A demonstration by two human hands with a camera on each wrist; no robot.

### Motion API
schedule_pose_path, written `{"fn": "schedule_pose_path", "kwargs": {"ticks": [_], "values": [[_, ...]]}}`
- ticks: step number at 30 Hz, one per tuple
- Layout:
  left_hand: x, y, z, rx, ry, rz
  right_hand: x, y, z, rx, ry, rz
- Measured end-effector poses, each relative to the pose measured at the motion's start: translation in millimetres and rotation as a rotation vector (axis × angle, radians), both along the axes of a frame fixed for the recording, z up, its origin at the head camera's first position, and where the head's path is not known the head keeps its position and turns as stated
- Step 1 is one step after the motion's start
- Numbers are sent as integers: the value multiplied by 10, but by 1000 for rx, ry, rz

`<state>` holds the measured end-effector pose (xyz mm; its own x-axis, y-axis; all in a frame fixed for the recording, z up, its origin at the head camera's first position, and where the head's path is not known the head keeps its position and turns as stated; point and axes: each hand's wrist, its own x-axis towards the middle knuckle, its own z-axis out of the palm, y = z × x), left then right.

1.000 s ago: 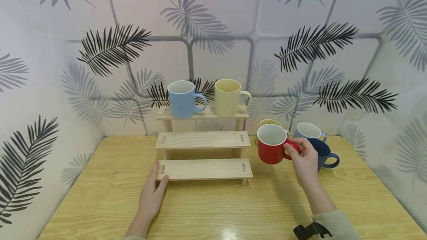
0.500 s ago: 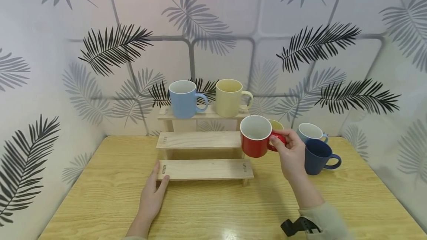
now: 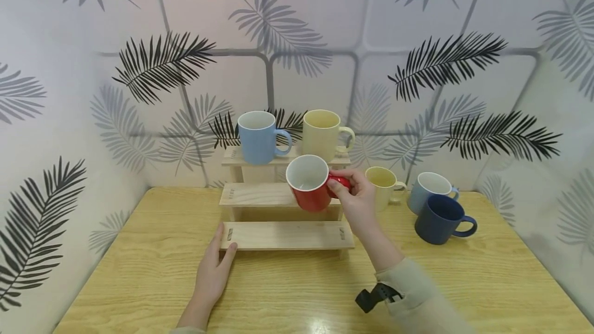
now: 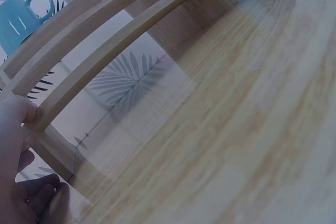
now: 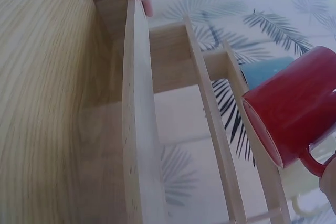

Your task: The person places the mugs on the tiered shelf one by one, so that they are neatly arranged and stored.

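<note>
My right hand (image 3: 357,201) pinches the handle of a red mug (image 3: 312,195), white inside. The mug is lifted, slightly tilted, in front of the middle tier of a three-step wooden shelf (image 3: 287,236). Its underside faces the camera in the right wrist view, where the red mug (image 5: 294,106) hangs beside the boards. At the lowest board's left end, my left hand (image 3: 212,272) grips the corner, thumb on the front edge; the left wrist view shows its fingers (image 4: 39,192) around the end. On the top tier stand a light blue mug (image 3: 257,140) and a pale yellow mug (image 3: 320,135).
Right of the shelf, on the wooden table (image 3: 287,293), stand another yellow mug (image 3: 381,189), another light blue mug (image 3: 424,192) and a dark blue mug (image 3: 440,220). A wall with a leaf pattern (image 3: 301,24) rises behind the table.
My right hand has carried the red mug leftward and slightly up, from beside the other mugs to in front of the shelf. The left hand keeps its place on the lowest board.
</note>
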<state>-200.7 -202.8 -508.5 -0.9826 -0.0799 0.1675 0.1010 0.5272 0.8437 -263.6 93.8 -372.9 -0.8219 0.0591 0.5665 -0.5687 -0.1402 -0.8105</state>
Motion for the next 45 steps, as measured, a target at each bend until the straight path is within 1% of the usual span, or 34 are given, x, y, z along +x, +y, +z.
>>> {"fn": "schedule_pose_path", "kwargs": {"ticks": [5, 11, 18, 20, 23, 25, 27, 30, 32, 39, 45], "values": [[1, -6, 5, 10, -4, -3, -83, -258, 18, 1, 24, 41], [2, -10, 0, 15, 0, -6, -150, -540, 8, 51, -8, 18], [-12, 6, -18, 21, 44, 17, -224, -797, -17, 92, 45, 9], [-7, 8, -22, 24, 43, 22, -243, -857, -27, 110, 33, 18], [2, 6, -18, 27, 31, 22, -168, -934, 66, 149, -15, 20], [5, 0, -14, 28, 22, 21, -181, -985, 66, 156, -49, 22], [3, -3, -9, 23, 26, 20, -198, -1027, 63, 156, -77, 18], [3, -6, -3, 18, 38, 27, -323, -1079, -48, 132, -97, 19], [3, 1, -2, 16, 50, 31, -338, -1087, -61, 118, -104, 21], [4, 8, 14, 11, 32, 25, -357, -1053, -105, 29, -166, 80], [9, 1, 23, 1, 11, 27, -402, -1011, -151, 14, -203, 111]]}}
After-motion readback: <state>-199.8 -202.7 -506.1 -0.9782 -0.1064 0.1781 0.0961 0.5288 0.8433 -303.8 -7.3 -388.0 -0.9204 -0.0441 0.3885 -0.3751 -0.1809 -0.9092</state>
